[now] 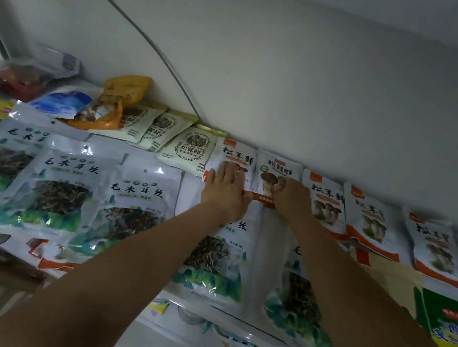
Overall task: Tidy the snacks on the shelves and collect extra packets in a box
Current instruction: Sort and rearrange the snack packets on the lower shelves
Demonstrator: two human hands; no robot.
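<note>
Head: packet (234,156) beneath left hand (227,186).

Plain pale wall (322,83); dark cable (142,28) slants down across it; dim light.

- Large packets of dark shredded fungus (55,184): five were counted across the front row.
- White packets with orange trim (368,222): six were counted in the back row, the last cut off at the frame edge.
- Cream packets with a round emblem (187,149): three were counted, overlapping.
- Orange bag (114,101): one.
- Green-and-yellow packet (450,328): one.
</note>
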